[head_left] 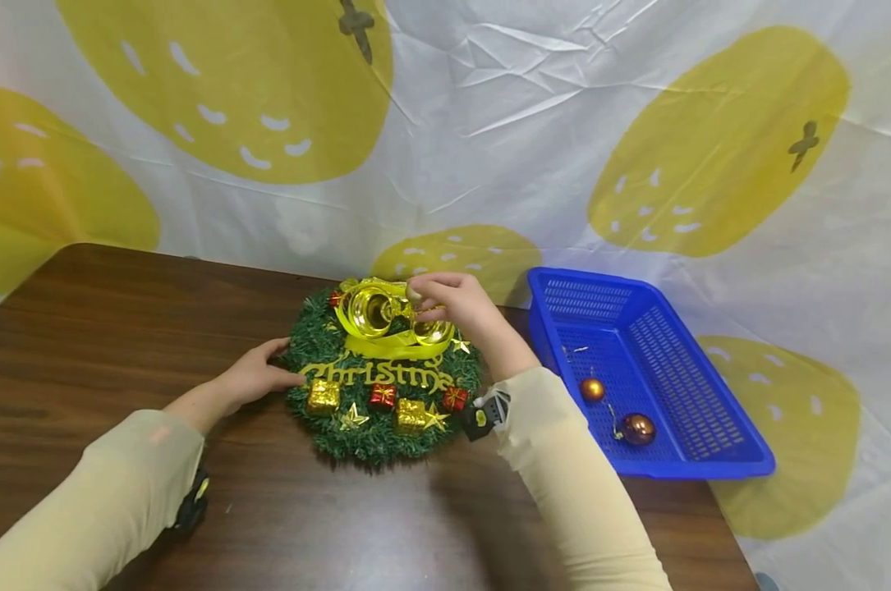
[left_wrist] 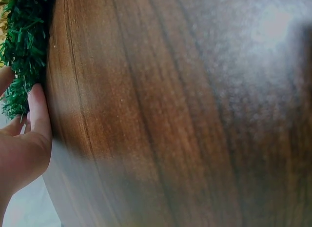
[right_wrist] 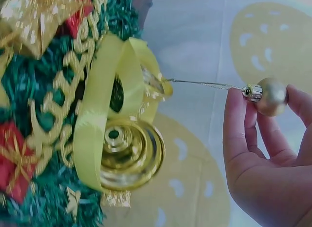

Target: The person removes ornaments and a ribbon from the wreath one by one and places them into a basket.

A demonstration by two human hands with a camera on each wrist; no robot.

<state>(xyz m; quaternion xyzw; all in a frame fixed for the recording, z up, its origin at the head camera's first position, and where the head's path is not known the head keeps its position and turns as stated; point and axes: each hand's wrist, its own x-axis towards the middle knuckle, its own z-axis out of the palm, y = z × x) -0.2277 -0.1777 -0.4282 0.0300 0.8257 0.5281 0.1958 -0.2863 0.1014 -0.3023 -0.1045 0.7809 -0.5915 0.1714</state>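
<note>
A green tinsel Christmas wreath [head_left: 374, 451] lies on the table, with gold "Christmas" lettering, small gift boxes and stars on it. Two shiny gold bells [head_left: 371, 312] with a yellow ribbon [right_wrist: 90, 139] sit at its far side. My right hand [head_left: 463, 308] is above the bells and pinches a small gold bauble [right_wrist: 272, 96] between thumb and fingers. From the bauble's cap a thin string [right_wrist: 204, 83] runs taut to the bow. My left hand [head_left: 256, 377] holds the wreath's left edge, thumb on the near side; its other fingertips are partly hidden by the tinsel.
A blue plastic basket [head_left: 711, 469] stands to the right on the brown wooden table [head_left: 120, 328]. Inside it lie a small orange bauble [head_left: 592, 390] and a larger brown bauble [head_left: 639, 429]. A white curtain with yellow fruit prints [head_left: 489, 148] hangs right behind the table.
</note>
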